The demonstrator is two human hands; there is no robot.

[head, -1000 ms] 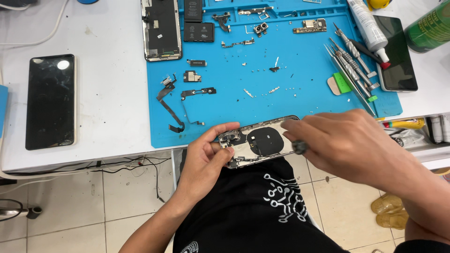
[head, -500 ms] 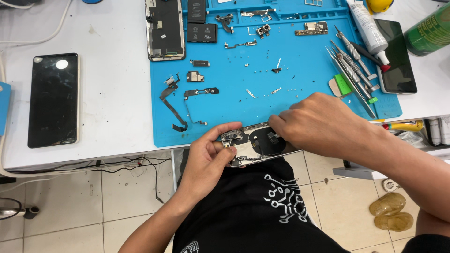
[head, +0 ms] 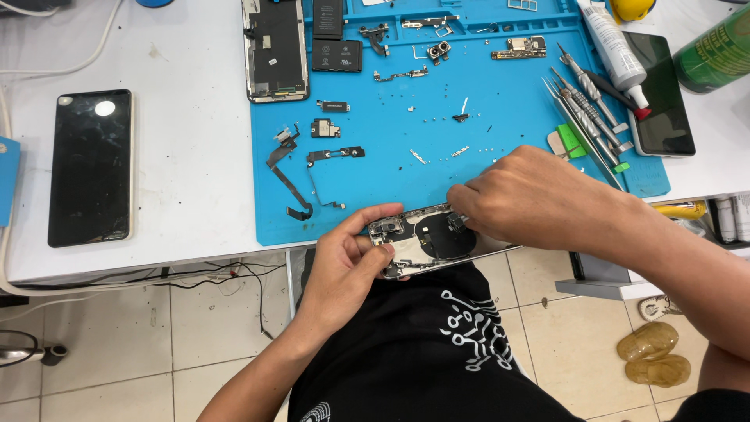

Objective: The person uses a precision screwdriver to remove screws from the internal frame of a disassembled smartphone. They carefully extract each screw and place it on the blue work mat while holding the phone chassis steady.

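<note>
While left hand (head: 344, 262) grips it, phone housing (head: 426, 238) lies crosswise, open side up; right hand (head: 531, 199) atop

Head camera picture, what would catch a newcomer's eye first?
The bright blue rubber work mat strewn with tiny phone parts fills the white table's middle. At its near edge, the left hand holds an opened silver phone housing while the right hand works inside it.

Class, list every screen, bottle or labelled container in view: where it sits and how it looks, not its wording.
Dark phone: white table, far left; black glass slab.
Second phone: mat's right edge; dark screen, white rim.
Green bottle: top right corner; labelled.
White tube: upper right; red-tipped nozzle.
</note>
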